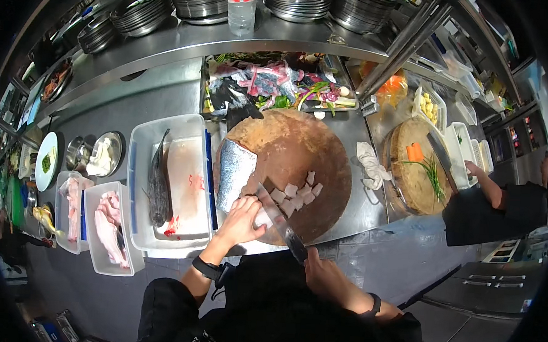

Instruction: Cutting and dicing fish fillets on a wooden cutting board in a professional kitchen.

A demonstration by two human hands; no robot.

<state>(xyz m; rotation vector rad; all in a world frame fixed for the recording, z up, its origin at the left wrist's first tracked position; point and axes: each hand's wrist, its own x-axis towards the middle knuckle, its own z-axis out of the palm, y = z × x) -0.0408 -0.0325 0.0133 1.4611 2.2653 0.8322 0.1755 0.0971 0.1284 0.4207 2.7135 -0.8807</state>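
Observation:
On a round chopping block [299, 140], my left hand [242, 220] presses down on a pale piece of fish [263, 218] near the front edge. My right hand [322, 273] grips the handle of a kitchen knife [278, 217], whose blade lies against the right side of that piece, its tip pointing away from me. Several white fish chunks [296, 197] are spread just right of the blade. A silvery, skin-on fish section [235, 173] rests at the block's left edge, beyond my left fingers. Left of the block, a whole dark fish [160, 188] lies in a large plastic tub [135, 163] with some blood.
Behind the block stands a metal tray [351, 107] of fish skin and vegetable scraps. A crumpled cloth [371, 166] lies to the right, before another block [396, 186] with carrot, greens and a knife. A co-worker's arm [489, 187] is beside it. Two smaller fish tubs [128, 237] sit at left.

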